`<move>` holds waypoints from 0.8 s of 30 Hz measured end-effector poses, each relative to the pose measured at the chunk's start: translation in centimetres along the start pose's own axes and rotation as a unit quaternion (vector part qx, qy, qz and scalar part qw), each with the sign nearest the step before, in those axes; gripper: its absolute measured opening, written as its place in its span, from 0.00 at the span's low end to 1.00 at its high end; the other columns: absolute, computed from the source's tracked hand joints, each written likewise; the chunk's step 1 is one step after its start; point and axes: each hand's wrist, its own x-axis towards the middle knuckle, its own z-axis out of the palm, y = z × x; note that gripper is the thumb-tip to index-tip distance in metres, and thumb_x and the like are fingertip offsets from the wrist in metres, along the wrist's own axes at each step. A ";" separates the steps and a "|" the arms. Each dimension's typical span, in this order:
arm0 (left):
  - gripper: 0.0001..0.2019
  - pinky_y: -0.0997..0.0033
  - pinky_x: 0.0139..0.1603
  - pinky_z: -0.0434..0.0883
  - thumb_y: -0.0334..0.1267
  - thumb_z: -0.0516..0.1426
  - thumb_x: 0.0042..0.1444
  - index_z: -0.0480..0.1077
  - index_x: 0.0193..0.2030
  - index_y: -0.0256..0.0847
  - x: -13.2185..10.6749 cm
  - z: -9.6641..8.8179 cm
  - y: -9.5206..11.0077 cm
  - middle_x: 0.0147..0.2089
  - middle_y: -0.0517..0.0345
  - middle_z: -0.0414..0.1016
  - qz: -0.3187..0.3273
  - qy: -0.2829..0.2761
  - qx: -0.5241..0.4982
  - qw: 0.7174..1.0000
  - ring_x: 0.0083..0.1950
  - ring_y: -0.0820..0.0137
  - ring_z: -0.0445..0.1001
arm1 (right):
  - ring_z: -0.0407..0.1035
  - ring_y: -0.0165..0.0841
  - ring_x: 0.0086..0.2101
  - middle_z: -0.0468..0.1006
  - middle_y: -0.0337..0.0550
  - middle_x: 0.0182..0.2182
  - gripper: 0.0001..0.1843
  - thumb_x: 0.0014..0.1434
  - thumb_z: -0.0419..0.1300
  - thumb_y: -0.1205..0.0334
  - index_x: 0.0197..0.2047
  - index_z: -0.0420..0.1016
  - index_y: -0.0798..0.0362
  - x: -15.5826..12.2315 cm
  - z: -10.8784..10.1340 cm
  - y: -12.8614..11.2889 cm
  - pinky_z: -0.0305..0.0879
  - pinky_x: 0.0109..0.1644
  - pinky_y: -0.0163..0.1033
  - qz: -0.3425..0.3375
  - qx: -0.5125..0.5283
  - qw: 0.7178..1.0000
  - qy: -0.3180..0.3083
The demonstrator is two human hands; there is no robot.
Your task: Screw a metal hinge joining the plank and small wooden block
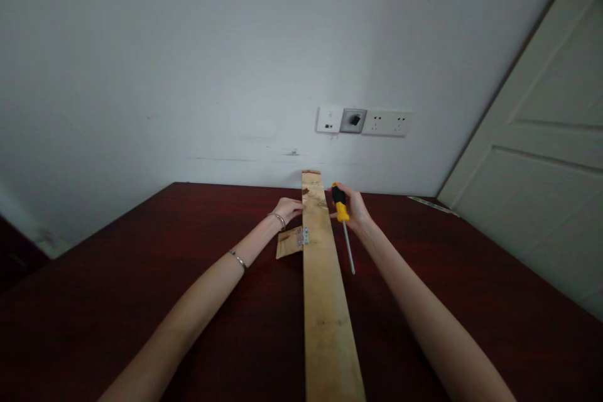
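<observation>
A long wooden plank (325,301) runs away from me toward the wall. A metal hinge (303,236) joins its left edge to a short piece of wood (289,244). Just beyond that piece, my left hand (288,206) is closed at the plank's left edge, its fingertips partly hidden there. My right hand (357,206), at the plank's right side, is wrapped round a screwdriver (341,203) with a yellow and black handle. The screwdriver's shaft points back toward me and down, apart from the hinge. One right finger reaches to the plank's edge.
The dark red tabletop (226,339) meets a white wall (211,63) at the back. Wall sockets (386,123) and a black plug (355,120) sit above the table. A thin flat strip (432,205) lies at the back right, near a white panelled door (541,138).
</observation>
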 end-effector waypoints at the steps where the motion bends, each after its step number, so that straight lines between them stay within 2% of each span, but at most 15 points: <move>1: 0.09 0.68 0.44 0.72 0.20 0.66 0.31 0.73 0.22 0.29 -0.1 -0.1 0.1 0.27 0.49 0.77 -0.007 -0.010 -0.004 1.000 0.33 0.67 0.76 | 0.60 0.25 0.18 0.68 0.35 0.18 0.09 0.50 0.60 0.58 0.29 0.73 0.56 0.0 0.1 0.0 0.60 0.16 0.31 0.000 0.000 1.000 0.003; 9: 0.10 0.66 0.49 0.72 0.17 0.65 0.33 0.75 0.26 0.27 -0.5 -0.3 0.6 0.33 0.43 0.79 -0.044 -0.068 -0.027 0.996 0.39 0.63 0.77 | 0.60 0.25 0.18 0.68 0.34 0.18 0.07 0.51 0.60 0.61 0.27 0.73 0.56 -0.2 -0.1 -0.8 0.64 0.20 0.32 0.019 -0.013 1.000 -0.007; 13: 0.10 0.64 0.49 0.72 0.18 0.65 0.33 0.76 0.27 0.27 -0.4 -0.4 0.6 0.34 0.43 0.79 -0.046 -0.079 -0.031 0.995 0.40 0.62 0.77 | 0.62 0.24 0.21 0.72 0.35 0.25 0.06 0.50 0.63 0.61 0.30 0.74 0.54 0.0 -1.0 -2.3 0.70 0.23 0.33 -0.006 -0.006 1.000 -0.017; 16: 0.12 0.64 0.49 0.72 0.18 0.65 0.33 0.76 0.28 0.27 -0.3 -0.5 0.5 0.33 0.44 0.79 -0.045 -0.083 -0.032 0.995 0.40 0.61 0.77 | 0.63 0.24 0.25 0.72 0.36 0.30 0.10 0.46 0.67 0.58 0.30 0.75 0.54 -0.5 -0.8 -3.7 0.73 0.26 0.35 -0.095 -0.016 0.995 -0.014; 18: 0.12 0.64 0.48 0.72 0.18 0.65 0.33 0.76 0.29 0.28 -0.3 -0.6 0.5 0.33 0.45 0.79 -0.044 -0.085 -0.033 0.995 0.40 0.61 0.77 | 0.63 0.25 0.25 0.71 0.37 0.29 0.15 0.44 0.68 0.53 0.30 0.75 0.55 -1.4 -0.2 -4.6 0.74 0.26 0.36 -0.174 -0.051 0.983 0.000; 20: 0.13 0.63 0.48 0.72 0.18 0.65 0.33 0.76 0.30 0.28 -0.3 -0.7 0.4 0.33 0.45 0.79 -0.044 -0.088 -0.032 0.995 0.40 0.61 0.77 | 0.63 0.25 0.25 0.69 0.36 0.27 0.17 0.42 0.69 0.51 0.29 0.75 0.55 -2.5 0.6 -5.2 0.74 0.27 0.36 -0.259 -0.079 0.962 0.022; 24: 0.12 0.63 0.50 0.71 0.20 0.66 0.33 0.77 0.29 0.29 -0.2 -0.8 0.4 0.33 0.46 0.79 -0.042 -0.098 -0.032 0.994 0.42 0.60 0.77 | 0.68 0.29 0.30 0.73 0.37 0.31 0.18 0.44 0.68 0.51 0.36 0.75 0.53 -4.5 2.2 -5.6 0.74 0.31 0.38 -0.387 -0.137 0.911 0.023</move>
